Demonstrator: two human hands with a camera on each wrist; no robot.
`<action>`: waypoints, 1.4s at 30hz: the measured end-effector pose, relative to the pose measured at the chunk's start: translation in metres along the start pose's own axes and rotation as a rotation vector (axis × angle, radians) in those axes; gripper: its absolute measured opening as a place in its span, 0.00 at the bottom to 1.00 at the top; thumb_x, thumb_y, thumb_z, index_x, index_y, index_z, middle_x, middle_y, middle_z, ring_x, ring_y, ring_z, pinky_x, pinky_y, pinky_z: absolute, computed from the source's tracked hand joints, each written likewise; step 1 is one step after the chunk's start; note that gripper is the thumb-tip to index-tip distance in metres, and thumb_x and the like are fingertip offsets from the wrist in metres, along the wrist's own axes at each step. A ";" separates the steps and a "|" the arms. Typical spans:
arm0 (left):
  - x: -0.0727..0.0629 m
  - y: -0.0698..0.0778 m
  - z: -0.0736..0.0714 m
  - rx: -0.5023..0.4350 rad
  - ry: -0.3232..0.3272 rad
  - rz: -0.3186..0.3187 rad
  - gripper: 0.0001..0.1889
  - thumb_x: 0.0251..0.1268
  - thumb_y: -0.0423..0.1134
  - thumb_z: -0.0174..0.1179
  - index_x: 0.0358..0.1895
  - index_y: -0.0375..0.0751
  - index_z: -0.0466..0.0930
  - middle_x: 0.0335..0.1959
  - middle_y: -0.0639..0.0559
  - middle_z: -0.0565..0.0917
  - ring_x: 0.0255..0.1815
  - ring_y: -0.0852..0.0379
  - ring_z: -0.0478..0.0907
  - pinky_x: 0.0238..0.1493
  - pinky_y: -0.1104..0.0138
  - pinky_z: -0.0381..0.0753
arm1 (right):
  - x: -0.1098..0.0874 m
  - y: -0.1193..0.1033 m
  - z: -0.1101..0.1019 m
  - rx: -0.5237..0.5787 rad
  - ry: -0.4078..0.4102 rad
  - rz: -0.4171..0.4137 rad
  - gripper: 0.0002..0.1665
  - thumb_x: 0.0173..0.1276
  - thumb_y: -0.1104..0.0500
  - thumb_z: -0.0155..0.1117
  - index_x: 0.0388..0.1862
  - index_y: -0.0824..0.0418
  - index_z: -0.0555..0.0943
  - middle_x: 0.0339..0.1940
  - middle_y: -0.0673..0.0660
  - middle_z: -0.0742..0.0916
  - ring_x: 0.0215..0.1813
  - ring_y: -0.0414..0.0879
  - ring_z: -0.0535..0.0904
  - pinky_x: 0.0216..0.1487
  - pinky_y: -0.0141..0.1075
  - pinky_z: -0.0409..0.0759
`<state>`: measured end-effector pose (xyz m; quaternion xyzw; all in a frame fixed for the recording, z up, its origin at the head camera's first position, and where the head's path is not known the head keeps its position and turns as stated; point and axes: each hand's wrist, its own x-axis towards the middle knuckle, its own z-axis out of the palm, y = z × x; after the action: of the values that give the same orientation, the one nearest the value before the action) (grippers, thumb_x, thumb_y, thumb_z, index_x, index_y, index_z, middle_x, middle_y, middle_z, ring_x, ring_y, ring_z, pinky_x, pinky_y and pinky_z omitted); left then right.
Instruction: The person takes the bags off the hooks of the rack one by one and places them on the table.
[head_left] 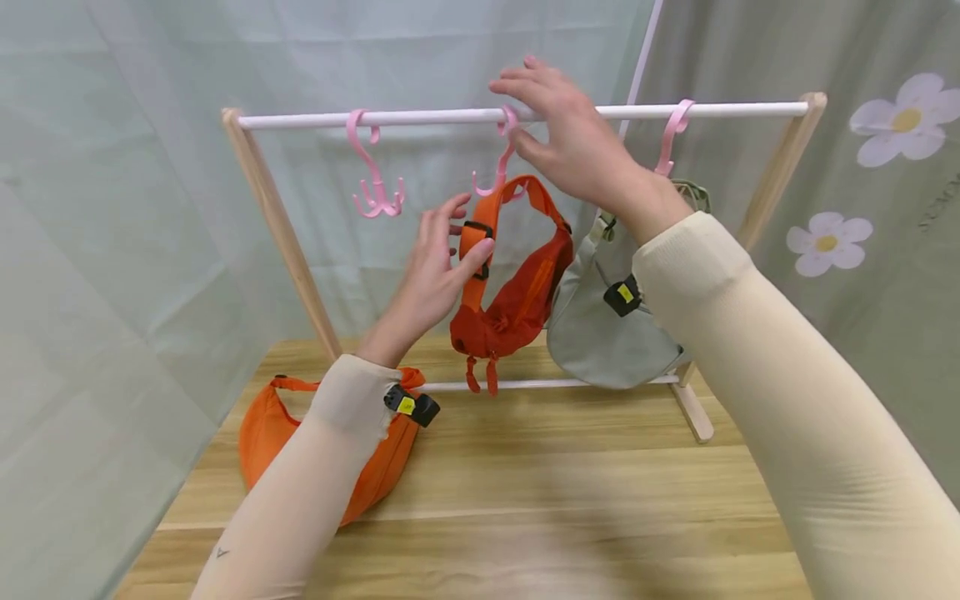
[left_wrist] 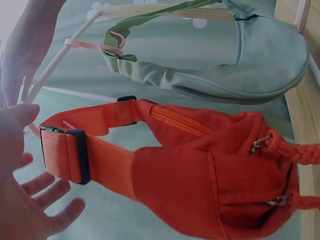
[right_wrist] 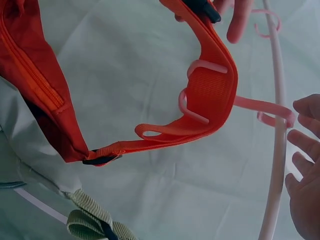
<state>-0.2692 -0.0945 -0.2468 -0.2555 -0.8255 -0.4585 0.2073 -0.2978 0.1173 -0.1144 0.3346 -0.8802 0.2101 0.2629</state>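
While the left hand, fingers loosely spread, is just beside the orange webbing strap, gripping nothing I can see, the right hand, fingers extended and also unloaded, is beside the pink plastic hook on the white round rail. From that hook hangs the red-orange fabric sling bag. I judge it light, limp, hard to damage, not slippery. Best hold: the webbing by the black plastic buckle.
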 end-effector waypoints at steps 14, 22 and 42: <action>-0.005 -0.008 0.024 0.042 0.125 -0.121 0.38 0.71 0.34 0.65 0.78 0.49 0.55 0.56 0.39 0.77 0.45 0.46 0.77 0.45 0.56 0.81 | 0.006 -0.002 0.013 -0.016 -0.081 0.059 0.32 0.80 0.56 0.62 0.80 0.51 0.69 0.75 0.50 0.77 0.78 0.49 0.68 0.79 0.42 0.60; -0.011 -0.021 0.013 -0.025 0.268 -0.086 0.21 0.81 0.41 0.56 0.68 0.45 0.63 0.47 0.44 0.79 0.31 0.47 0.72 0.33 0.60 0.72 | 0.010 -0.004 0.020 -0.002 -0.042 0.073 0.32 0.78 0.54 0.64 0.79 0.51 0.71 0.73 0.52 0.79 0.75 0.51 0.71 0.78 0.42 0.63; 0.014 0.001 -0.009 -0.215 0.390 0.001 0.20 0.80 0.48 0.58 0.64 0.44 0.66 0.40 0.49 0.74 0.24 0.49 0.76 0.28 0.67 0.80 | 0.014 0.000 0.031 0.089 0.067 0.171 0.32 0.73 0.51 0.69 0.75 0.47 0.76 0.65 0.49 0.84 0.68 0.43 0.76 0.70 0.32 0.70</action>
<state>-0.2790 -0.0982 -0.2335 -0.1830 -0.7162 -0.5844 0.3347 -0.3162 0.0937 -0.1296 0.2626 -0.8861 0.2816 0.2581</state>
